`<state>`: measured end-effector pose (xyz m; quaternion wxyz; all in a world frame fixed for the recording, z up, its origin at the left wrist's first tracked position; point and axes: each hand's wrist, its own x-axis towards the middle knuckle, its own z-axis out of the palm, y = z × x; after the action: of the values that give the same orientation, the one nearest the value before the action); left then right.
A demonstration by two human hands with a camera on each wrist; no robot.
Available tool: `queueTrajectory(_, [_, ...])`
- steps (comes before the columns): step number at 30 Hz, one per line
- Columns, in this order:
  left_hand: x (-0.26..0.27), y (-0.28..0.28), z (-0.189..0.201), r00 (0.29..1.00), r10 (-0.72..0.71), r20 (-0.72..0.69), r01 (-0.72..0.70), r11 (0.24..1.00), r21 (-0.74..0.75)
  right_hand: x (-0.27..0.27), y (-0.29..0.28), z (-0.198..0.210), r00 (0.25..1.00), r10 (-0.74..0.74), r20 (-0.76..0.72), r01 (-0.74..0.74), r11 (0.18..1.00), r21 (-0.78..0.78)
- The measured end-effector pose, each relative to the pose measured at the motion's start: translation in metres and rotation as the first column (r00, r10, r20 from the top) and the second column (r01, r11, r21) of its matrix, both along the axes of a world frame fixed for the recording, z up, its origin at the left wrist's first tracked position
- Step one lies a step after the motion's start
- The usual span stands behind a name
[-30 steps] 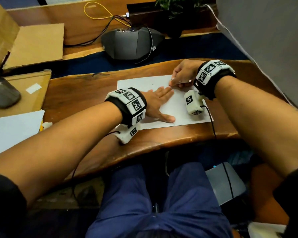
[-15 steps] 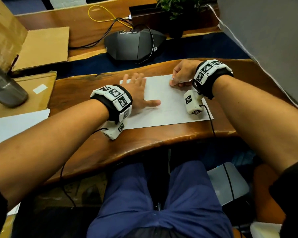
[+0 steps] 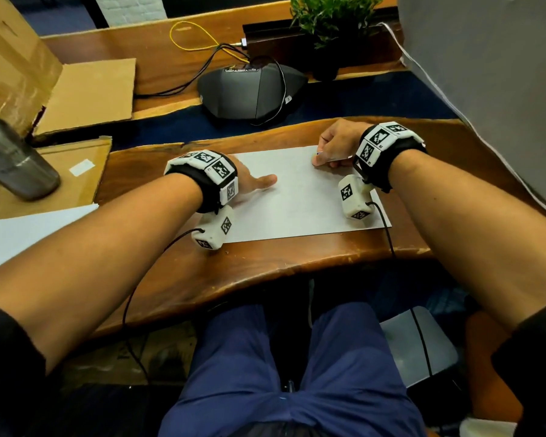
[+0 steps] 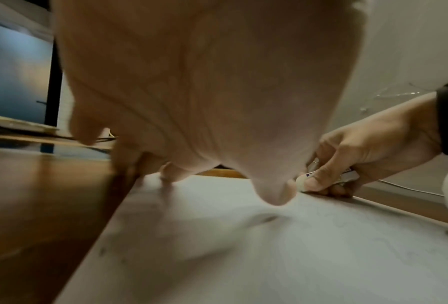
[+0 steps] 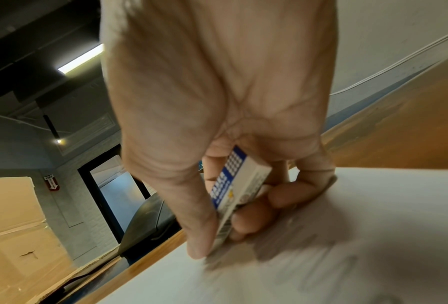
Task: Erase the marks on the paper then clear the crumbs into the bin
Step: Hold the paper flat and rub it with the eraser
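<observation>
A white sheet of paper [image 3: 300,197] lies on the wooden desk [image 3: 265,272]. My left hand [image 3: 253,184] presses flat on the sheet's left part with the thumb spread toward the middle; the wristband hides its fingers in the head view. My right hand [image 3: 334,146] sits at the paper's far right corner and pinches a white eraser [image 5: 239,185] in a blue-and-white sleeve between thumb and fingers. The eraser's tip [image 4: 303,181] touches the paper. Faint pencil lines [image 4: 321,216] show on the sheet near it.
A steel bottle [image 3: 13,159] and cardboard [image 3: 85,93] stand at the left, and a dark grey device [image 3: 249,89] with cables and a potted plant [image 3: 328,14] at the back. A grey wall [image 3: 486,74] closes the right. A pale grey object [image 3: 416,345] sits under the desk.
My left hand has slid from the middle of the paper to its left part. The right hand stays at the far right corner with the eraser.
</observation>
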<state>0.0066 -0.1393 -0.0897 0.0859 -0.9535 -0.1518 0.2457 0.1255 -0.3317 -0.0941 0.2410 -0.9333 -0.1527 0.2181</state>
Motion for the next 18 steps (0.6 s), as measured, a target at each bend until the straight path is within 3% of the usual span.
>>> queueTrajectory(3, [-0.001, -0.008, 0.004, 0.999, -0.035, 0.019, 0.032, 0.991, 0.134, -0.002, -0.001, -0.001, 1.0, -0.009, -0.01, 0.009, 1.0, 0.013])
queueTrajectory(5, [0.003, -0.01, 0.0, 0.981, -0.114, 0.155, 0.095, 0.988, 0.124, -0.001, -0.002, 0.0, 1.0, -0.021, -0.023, 0.022, 0.999, 0.042])
queueTrajectory(8, [0.012, -0.017, -0.015, 0.926, -0.347, 0.147, 0.366, 0.921, -0.132, -0.002, 0.0, 0.0, 1.0, -0.001, 0.003, 0.001, 1.0, 0.003])
queueTrajectory(10, [0.016, -0.014, -0.023, 0.917, -0.385, 0.101, 0.398, 0.881, -0.256, -0.002, 0.001, 0.001, 1.0, 0.007, 0.006, -0.007, 1.0, -0.015])
queueTrajectory(13, [0.014, 0.003, -0.029, 0.967, -0.225, 0.117, 0.248, 0.935, -0.255, -0.002, 0.001, 0.0, 1.0, 0.011, -0.001, -0.011, 1.0, 0.003])
queueTrajectory(16, [0.003, 0.021, -0.023, 0.996, 0.001, 0.093, 0.008, 0.996, -0.091, -0.002, 0.001, 0.0, 1.0, 0.003, 0.003, -0.003, 1.0, 0.003])
queueTrajectory(18, [-0.001, 0.03, -0.019, 0.991, 0.11, 0.078, -0.112, 0.994, 0.017, -0.003, 0.002, 0.001, 1.0, -0.003, 0.0, 0.003, 1.0, -0.005])
